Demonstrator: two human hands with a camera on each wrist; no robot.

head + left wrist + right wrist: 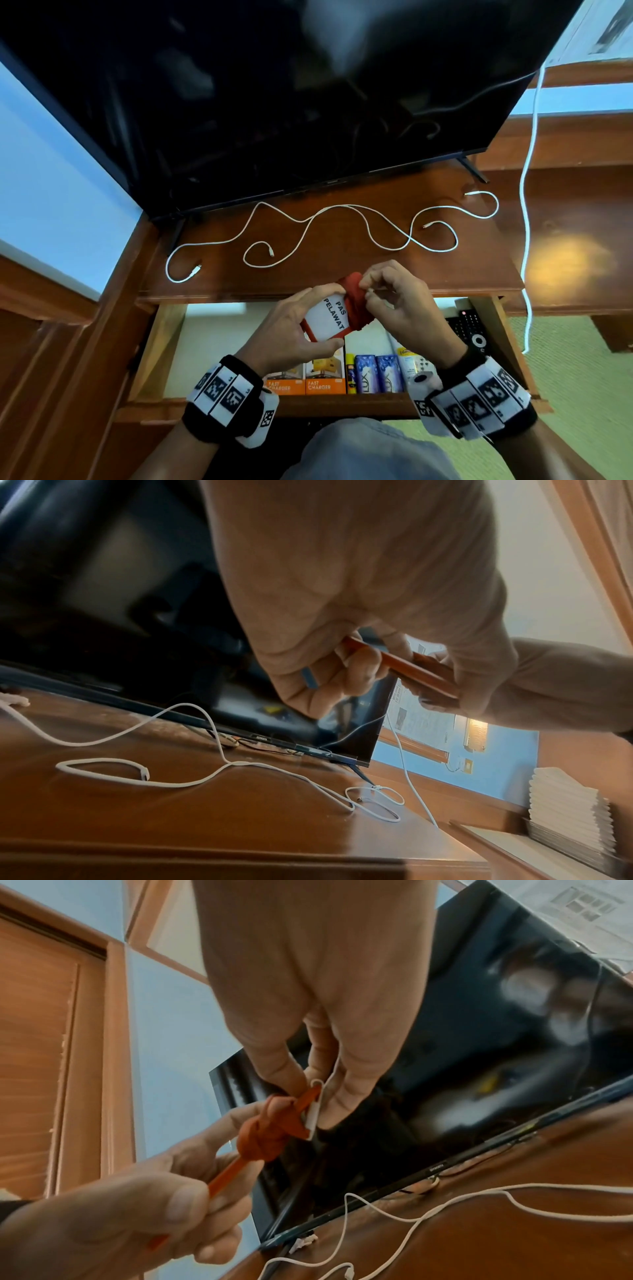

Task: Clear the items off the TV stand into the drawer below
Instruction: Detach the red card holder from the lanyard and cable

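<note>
A white pass card [330, 317] with a red frame, printed "PAS PELAWAT", is held over the open drawer [156, 349]. My left hand [310, 323] grips the card by its edges. A red lanyard [354, 301] is bunched round the card's top. My right hand [368, 291] pinches the lanyard's end; in the right wrist view its fingertips [332, 1107] hold the white clip [314, 1114] beside the knotted lanyard [270, 1137]. In the left wrist view the card's red edge [407, 670] runs through my left hand [339, 677]. Two white cables [342, 222] lie loose on the TV stand [342, 274].
The TV [274, 102] stands at the back of the stand. The drawer holds orange charger boxes [305, 382], blue soap boxes [376, 377], a tape roll [423, 378] and a black remote [469, 329]. Another white cable [527, 240] hangs down on the right.
</note>
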